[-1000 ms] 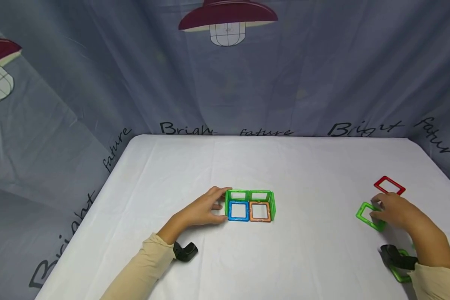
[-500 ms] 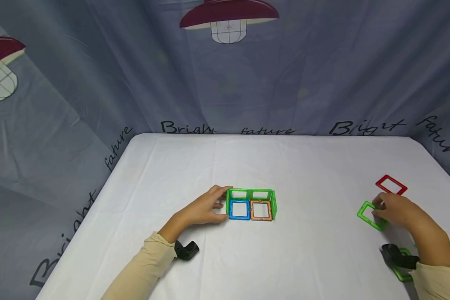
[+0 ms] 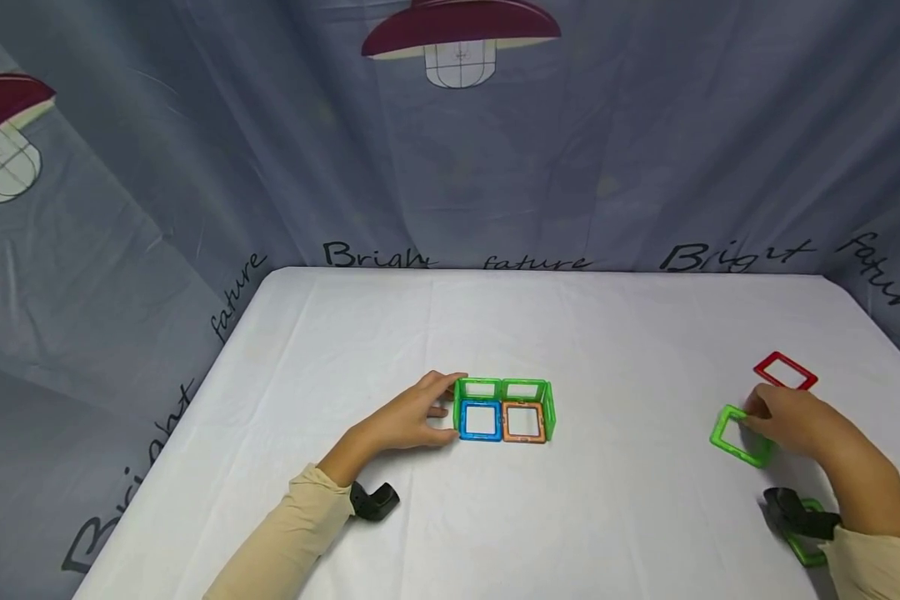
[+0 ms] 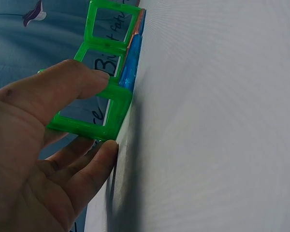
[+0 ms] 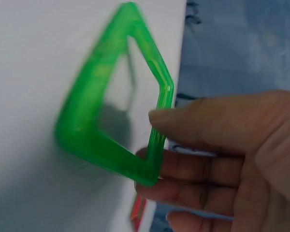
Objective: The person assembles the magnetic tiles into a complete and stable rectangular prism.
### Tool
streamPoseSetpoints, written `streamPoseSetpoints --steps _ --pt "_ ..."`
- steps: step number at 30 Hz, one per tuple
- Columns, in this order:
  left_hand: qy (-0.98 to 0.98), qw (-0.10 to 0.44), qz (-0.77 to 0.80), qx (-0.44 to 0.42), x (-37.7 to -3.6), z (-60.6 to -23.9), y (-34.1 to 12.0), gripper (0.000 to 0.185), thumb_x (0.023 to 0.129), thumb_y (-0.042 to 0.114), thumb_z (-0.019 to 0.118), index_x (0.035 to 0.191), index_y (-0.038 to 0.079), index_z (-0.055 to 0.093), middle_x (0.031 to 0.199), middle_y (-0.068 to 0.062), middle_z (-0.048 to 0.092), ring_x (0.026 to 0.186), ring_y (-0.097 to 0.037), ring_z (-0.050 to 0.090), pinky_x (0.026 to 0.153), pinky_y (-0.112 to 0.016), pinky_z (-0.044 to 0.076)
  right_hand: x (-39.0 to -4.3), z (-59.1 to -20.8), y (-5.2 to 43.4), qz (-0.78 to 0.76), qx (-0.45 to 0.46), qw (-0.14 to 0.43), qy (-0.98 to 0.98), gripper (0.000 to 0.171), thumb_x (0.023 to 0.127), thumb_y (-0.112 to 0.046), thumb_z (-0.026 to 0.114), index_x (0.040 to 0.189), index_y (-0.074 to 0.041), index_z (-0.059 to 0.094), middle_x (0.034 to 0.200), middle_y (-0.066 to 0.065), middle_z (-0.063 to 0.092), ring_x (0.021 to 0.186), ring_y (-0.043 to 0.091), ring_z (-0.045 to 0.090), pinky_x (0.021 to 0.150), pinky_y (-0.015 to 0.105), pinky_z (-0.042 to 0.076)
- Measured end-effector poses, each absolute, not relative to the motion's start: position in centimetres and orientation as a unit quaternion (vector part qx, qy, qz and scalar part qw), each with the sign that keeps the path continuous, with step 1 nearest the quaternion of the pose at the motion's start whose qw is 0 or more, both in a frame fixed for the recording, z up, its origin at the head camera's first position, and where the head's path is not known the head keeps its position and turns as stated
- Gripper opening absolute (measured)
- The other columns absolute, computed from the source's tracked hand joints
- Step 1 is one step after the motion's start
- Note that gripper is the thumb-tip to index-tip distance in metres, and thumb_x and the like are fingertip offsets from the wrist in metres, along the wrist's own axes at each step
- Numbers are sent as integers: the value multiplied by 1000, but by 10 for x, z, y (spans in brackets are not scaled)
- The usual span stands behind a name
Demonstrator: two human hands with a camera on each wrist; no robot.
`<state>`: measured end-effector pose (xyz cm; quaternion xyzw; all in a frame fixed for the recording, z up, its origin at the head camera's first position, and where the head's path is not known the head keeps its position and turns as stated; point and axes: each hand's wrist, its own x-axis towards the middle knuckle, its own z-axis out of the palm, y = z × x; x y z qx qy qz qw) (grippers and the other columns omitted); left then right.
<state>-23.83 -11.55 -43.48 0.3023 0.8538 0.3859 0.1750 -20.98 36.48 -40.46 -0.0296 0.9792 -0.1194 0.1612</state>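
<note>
Green frame [image 5: 87, 101] shifted slightly leftward, pinched by right hand [image 3: 791, 421], left hand [image 3: 399, 423] unmoved, clamped on green-walled box [image 3: 502, 417]

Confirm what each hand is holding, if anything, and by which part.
Right hand: a green building tile, pinched by one side of its frame. Left hand: the standing green end tile of the tile assembly, gripped by opposite edges.

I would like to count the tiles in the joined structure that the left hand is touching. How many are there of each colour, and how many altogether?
Green tiles: 4 (two at the back, one at each side)
Blue tile: 1
Orange tile: 1
Total: 6
</note>
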Motion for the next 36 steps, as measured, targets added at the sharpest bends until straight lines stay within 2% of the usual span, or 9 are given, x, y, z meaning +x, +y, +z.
streamPoseSetpoints --steps 4,7,14,18,26,30,36 --pt "855 176 382 303 -238 -434 -115 77 78 10 69 143 13 27 121 -6 41 112 -16 53 89 -15 47 -210 -394 343 -133 -62 124 981 21 78 -9 65 91 5 57 77 10 59 69 23 51 57 36 48" --pt "856 177 382 301 -239 -435 -115 77 78 11 69 143 13 27 122 -6 41 112 -16 54 89 -14 46 -212 -382 319 -139 -87 100 981 19 78 -8 66 92 3 59 79 10 61 72 22 54 61 40 50" --pt "855 178 383 301 -239 -435 -115 77 78 9 69 143 13 27 122 -7 41 113 -16 53 89 -14 46 -214 -348 257 -134 -158 33 978 16 79 -6 67 93 0 62 78 3 61 71 17 54 59 33 49" --pt "854 179 384 302 -239 -435 -116 77 79 10 68 143 13 27 122 -7 41 112 -17 54 89 -15 47 -211 -330 224 -144 -208 -2 967 15 78 -4 67 93 -2 63 80 4 62 73 18 57 61 34 50" --pt "854 175 384 306 -239 -437 -116 77 78 9 69 143 13 27 121 -6 41 113 -15 52 89 -14 46 -209 -320 170 -151 -304 -60 939 16 74 -1 71 88 -6 65 81 0 63 74 13 58 64 30 51" --pt "853 172 384 309 -239 -436 -117 77 78 9 69 143 11 27 120 -7 41 114 -15 51 89 -14 46 -207 -326 146 -152 -349 -68 922 17 73 -1 72 86 -8 65 80 -1 63 72 10 57 62 25 51" --pt "849 172 388 314 -240 -436 -119 78 78 9 69 143 9 25 121 -7 40 116 -15 50 89 -14 46 -207 -342 116 -154 -383 -38 910 12 76 -4 70 85 -9 65 79 -2 62 69 7 55 64 24 49"
